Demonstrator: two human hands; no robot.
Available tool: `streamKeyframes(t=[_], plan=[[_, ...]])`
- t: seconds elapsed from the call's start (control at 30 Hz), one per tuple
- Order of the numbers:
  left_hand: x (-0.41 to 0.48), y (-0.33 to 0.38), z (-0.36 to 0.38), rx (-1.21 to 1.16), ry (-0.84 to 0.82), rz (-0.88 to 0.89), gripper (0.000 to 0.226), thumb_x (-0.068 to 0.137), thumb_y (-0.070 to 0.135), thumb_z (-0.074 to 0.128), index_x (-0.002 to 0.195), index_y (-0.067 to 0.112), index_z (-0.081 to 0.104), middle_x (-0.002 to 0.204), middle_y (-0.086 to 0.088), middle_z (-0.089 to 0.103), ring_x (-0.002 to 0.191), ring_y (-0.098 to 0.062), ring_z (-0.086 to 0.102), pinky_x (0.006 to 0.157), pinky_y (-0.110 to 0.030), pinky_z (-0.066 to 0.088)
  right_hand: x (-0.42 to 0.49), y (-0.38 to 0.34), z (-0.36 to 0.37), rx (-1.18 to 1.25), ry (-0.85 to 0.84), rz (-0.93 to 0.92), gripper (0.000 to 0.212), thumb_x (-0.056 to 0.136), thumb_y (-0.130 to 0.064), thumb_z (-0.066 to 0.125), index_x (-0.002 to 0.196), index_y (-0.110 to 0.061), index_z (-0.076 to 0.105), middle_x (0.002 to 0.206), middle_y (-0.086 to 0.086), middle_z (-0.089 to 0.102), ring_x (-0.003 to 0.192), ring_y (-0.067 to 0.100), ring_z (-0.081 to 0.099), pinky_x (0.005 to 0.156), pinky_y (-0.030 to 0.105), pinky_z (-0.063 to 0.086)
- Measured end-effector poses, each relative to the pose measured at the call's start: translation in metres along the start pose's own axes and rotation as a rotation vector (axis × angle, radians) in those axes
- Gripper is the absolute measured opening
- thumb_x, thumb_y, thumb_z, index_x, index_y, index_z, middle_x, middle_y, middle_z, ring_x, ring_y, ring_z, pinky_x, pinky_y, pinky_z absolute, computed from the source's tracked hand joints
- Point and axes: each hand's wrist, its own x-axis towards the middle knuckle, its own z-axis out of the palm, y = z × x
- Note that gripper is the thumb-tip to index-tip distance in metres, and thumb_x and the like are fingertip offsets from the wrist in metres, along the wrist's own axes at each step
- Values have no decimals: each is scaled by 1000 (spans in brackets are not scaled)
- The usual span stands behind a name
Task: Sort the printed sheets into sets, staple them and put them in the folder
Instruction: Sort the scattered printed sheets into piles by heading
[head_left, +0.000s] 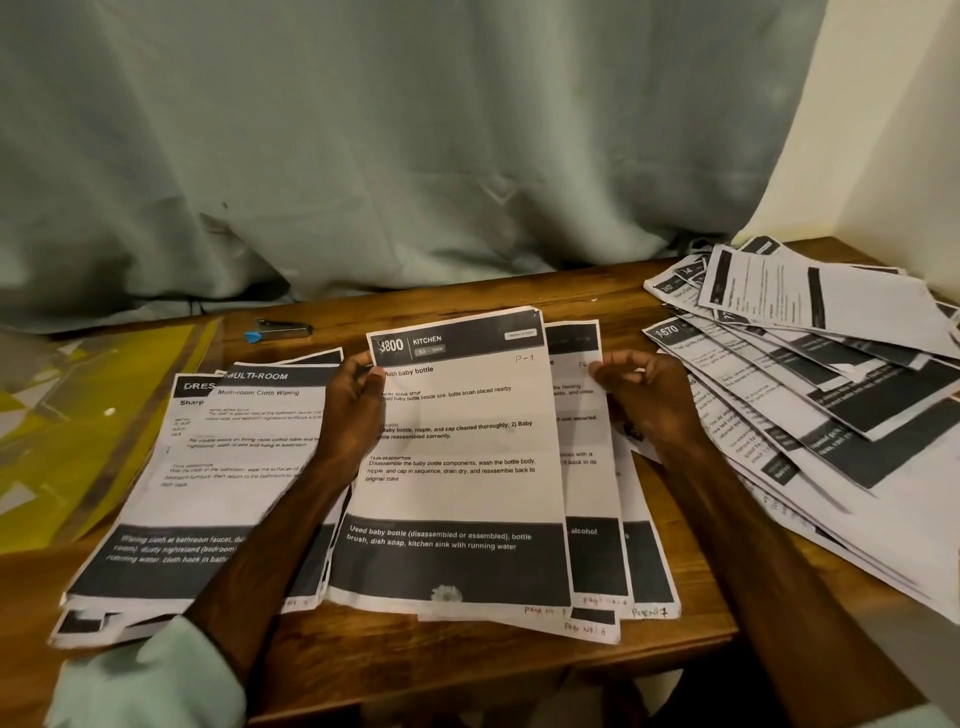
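Observation:
A printed sheet headed "KITCHEN" lies on top of a small set of sheets in the middle of the wooden table. My left hand pinches the set's upper left edge. My right hand holds the upper right edge of the sheets beneath it. To the left lies another set, topped by a "MULTI-ROOM" sheet. A loose, fanned pile of unsorted sheets covers the table's right side. A stapler with a blue end lies behind the left set. A yellow clear folder sits at the far left.
A pale green curtain hangs along the table's back edge. A cream wall stands at the right. The table's front edge runs just below the sheets.

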Motion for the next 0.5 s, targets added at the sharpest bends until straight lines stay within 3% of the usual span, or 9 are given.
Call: streamKeyframes(t=[0.17,0.37,0.5], plan=[[0,-1,0,-22,-7,-6,17,106,13,50,121,17,56,102,7,69,93,-11,69,75,-26,57,0,1,2,-29,-159,83,22,89,-9,72,107,2,68,103,15,77,88,30,76,74,44,64],[-1,0,1,-16,3,-1,16,107,14,49,120,20,54,100,11,67,88,-4,67,69,-19,54,1,4,2,-12,-56,43,17,91,-13,71,101,0,68,97,12,77,83,26,77,63,32,63],[-1,0,1,-15,6,-9,16,107,14,49,121,20,54,99,11,67,87,-3,67,63,-15,54,2,6,0,-12,13,4,20,94,-18,69,110,-5,67,99,7,78,83,24,77,65,33,63]])
